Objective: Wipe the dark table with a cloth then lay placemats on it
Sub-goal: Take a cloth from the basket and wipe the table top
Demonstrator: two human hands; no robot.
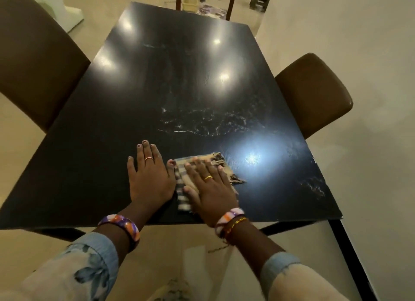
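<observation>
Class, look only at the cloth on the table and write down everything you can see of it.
The cloth is a small beige woven piece with pale blue-grey checked stripes and a dark frayed fringe along its right edge. It lies flat and somewhat bunched near the near edge of the glossy dark table. The right hand presses flat on it, palm down, covering its middle. The left hand rests on the bare table beside it, its thumb at the cloth's edge.

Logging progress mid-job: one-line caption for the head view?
Right hand presses a checked cloth flat on the dark table; left hand rests beside it.

left hand (150, 179): flat, palm down | right hand (211, 188): flat, fingers spread
</observation>
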